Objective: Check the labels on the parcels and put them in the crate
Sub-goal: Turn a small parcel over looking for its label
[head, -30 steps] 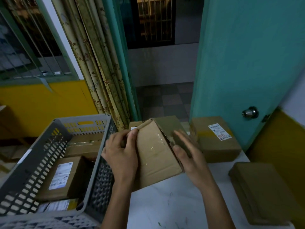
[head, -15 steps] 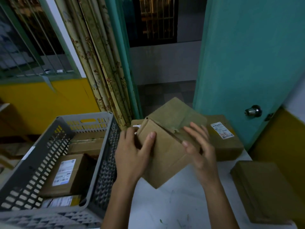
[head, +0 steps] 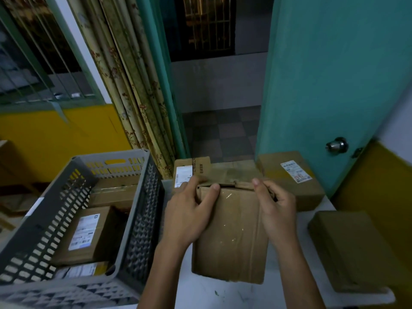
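Observation:
I hold a brown cardboard parcel (head: 231,237) over the white table, its taped face turned up toward me and no label showing on that face. My left hand (head: 189,215) grips its upper left corner, thumb on top. My right hand (head: 275,210) grips the upper right corner the same way. The grey plastic crate (head: 142,210) stands to the left and holds a labelled parcel (head: 87,233), with other parcels behind and in front of it.
On the white table (head: 287,293) behind the held parcel lie a labelled box (head: 292,177) at the right and another labelled box (head: 182,175) at the left. A flat brown parcel (head: 350,248) lies at the right edge. A teal door and curtain stand beyond.
I have turned the parcel over in both hands, from a tilted corner-up pose to its taped face lying flat toward me. Both hands shifted to the top corners.

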Tool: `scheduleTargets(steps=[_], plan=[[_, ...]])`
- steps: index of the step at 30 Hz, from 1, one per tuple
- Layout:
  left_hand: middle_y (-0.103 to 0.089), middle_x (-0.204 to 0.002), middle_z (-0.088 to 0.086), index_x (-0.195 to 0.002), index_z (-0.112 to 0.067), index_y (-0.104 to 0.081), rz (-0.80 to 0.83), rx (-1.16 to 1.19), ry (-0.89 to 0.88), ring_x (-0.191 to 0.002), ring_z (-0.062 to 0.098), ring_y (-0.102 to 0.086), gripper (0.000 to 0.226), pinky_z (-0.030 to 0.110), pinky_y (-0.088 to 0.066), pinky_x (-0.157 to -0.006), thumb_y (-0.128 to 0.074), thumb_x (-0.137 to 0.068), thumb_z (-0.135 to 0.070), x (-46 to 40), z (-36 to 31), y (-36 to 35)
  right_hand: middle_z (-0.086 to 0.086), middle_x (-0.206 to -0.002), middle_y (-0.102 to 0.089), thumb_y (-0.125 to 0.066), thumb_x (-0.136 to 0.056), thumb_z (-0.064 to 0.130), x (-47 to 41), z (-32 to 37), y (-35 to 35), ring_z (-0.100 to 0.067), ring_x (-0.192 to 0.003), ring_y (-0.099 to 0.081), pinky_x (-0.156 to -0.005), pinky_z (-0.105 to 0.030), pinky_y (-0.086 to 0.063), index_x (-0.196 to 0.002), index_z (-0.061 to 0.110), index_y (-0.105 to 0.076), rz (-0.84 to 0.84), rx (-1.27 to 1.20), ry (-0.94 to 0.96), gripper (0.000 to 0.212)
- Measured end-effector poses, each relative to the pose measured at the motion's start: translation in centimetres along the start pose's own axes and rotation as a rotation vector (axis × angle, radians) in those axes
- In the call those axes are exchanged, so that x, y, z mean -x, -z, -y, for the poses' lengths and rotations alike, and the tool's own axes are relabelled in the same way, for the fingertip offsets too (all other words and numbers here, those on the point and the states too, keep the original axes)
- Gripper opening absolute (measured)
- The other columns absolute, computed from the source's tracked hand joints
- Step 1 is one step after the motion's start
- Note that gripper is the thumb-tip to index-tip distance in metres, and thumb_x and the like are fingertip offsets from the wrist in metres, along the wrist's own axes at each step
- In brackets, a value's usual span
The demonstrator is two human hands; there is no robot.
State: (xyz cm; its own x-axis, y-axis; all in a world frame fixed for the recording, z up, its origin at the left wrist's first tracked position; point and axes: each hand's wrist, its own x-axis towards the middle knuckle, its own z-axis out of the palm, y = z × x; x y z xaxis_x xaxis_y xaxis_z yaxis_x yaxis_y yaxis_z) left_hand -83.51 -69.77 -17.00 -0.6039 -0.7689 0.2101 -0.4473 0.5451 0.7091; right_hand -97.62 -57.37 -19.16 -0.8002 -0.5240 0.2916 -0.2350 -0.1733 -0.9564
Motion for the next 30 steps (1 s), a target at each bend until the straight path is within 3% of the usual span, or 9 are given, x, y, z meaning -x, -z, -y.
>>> scheduleTargets(steps=[2,4,9,13,16,20,23,26,30], plan=[[-0.062,-0.110,-0.016,-0.117,-0.041,-0.062,-0.032,-0.012,0.002,-0.099,0.005,-0.060,0.054,0.031,-0.051,-0.083,-0.037,-0.086,-0.077,-0.1,0.0,-0.1,0.008,-0.062,-0.054,-0.063,-0.100,0.020,0.3,-0.2,-0.1,-0.009,-0.064,-0.050,-0.060,-0.022,-0.039,-0.069,0.020,-0.065,-0.004,-0.012,-0.020,0.031],[-0.059,-0.100,-0.018,-0.101,-0.037,-0.066,-0.093,0.037,0.010,-0.092,-0.001,-0.057,0.042,0.024,-0.046,-0.076,-0.046,-0.088,-0.072,0.0,0.0,-0.2,-0.005,-0.063,-0.055,-0.063,-0.100,0.023,0.4,-0.4,-0.3,-0.016,-0.066,-0.051,-0.062,-0.029,-0.039,-0.070,0.015,-0.066,-0.013,-0.019,-0.023,0.031],[-0.063,-0.085,-0.011,-0.082,-0.027,-0.066,-0.214,0.166,0.004,-0.083,0.001,-0.058,0.019,0.023,-0.044,-0.069,-0.065,-0.095,-0.041,0.3,0.0,-0.9,-0.011,-0.072,-0.064,-0.066,-0.098,0.025,0.7,-0.9,-0.8,-0.025,-0.070,-0.058,-0.066,-0.035,-0.044,-0.077,0.016,-0.074,-0.001,-0.051,-0.042,0.024],[-0.066,-0.086,-0.014,-0.088,-0.024,-0.070,-0.347,0.198,-0.078,-0.087,0.004,-0.062,0.015,0.020,-0.048,-0.072,-0.064,-0.097,-0.035,1.3,0.5,-1.4,-0.005,-0.087,-0.074,-0.065,-0.093,0.032,1.5,-0.8,-1.3,-0.018,-0.087,-0.069,-0.075,-0.027,-0.053,-0.090,0.024,-0.078,-0.041,-0.069,-0.027,0.016],[-0.069,-0.090,-0.013,-0.092,-0.019,-0.074,-0.443,0.285,-0.110,-0.091,0.008,-0.066,0.021,0.031,-0.054,-0.074,-0.063,-0.095,-0.037,1.7,1.2,-1.6,0.001,-0.093,-0.075,-0.067,-0.097,0.026,1.9,-0.7,-1.7,-0.012,-0.094,-0.069,-0.079,-0.018,-0.052,-0.097,0.026,-0.077,-0.039,-0.039,0.033,0.010],[-0.071,-0.095,-0.009,-0.093,-0.017,-0.075,-0.480,0.325,-0.148,-0.094,0.012,-0.068,0.021,0.040,-0.056,-0.077,-0.063,-0.095,-0.034,1.9,1.6,-1.1,0.006,-0.097,-0.075,-0.061,-0.094,0.034,2.1,-0.3,-2.6,-0.015,-0.101,-0.069,-0.086,-0.021,-0.053,-0.098,0.034,-0.074,-0.069,-0.032,0.132,0.013],[-0.071,-0.106,-0.015,-0.100,-0.023,-0.073,-0.416,0.351,-0.212,-0.105,0.009,-0.067,0.018,0.034,-0.055,-0.089,-0.060,-0.095,-0.036,1.7,1.8,0.2,0.009,-0.094,-0.075,-0.063,-0.097,0.031,2.4,0.1,-3.3,-0.011,-0.097,-0.069,-0.084,-0.020,-0.052,-0.097,0.035,-0.074,-0.124,-0.043,0.143,0.011],[-0.067,-0.125,-0.017,-0.119,-0.028,-0.071,-0.230,0.384,-0.193,-0.123,0.008,-0.060,0.033,0.032,-0.051,-0.101,-0.062,-0.092,-0.043,1.6,2.2,1.8,0.017,-0.079,-0.072,-0.064,-0.096,0.028,2.7,0.5,-3.9,0.002,-0.081,-0.065,-0.074,-0.016,-0.049,-0.089,0.026,-0.074,-0.208,-0.122,0.047,0.013],[-0.063,-0.136,-0.018,-0.135,-0.035,-0.063,0.064,0.551,-0.103,-0.128,0.004,-0.056,0.052,0.034,-0.047,-0.103,-0.057,-0.089,-0.057,1.8,3.4,4.6,-0.002,-0.075,-0.068,-0.065,-0.096,0.036,3.1,1.2,-4.2,-0.019,-0.080,-0.063,-0.077,-0.037,-0.051,-0.075,0.023,-0.077,-0.321,-0.221,-0.123,0.028]])
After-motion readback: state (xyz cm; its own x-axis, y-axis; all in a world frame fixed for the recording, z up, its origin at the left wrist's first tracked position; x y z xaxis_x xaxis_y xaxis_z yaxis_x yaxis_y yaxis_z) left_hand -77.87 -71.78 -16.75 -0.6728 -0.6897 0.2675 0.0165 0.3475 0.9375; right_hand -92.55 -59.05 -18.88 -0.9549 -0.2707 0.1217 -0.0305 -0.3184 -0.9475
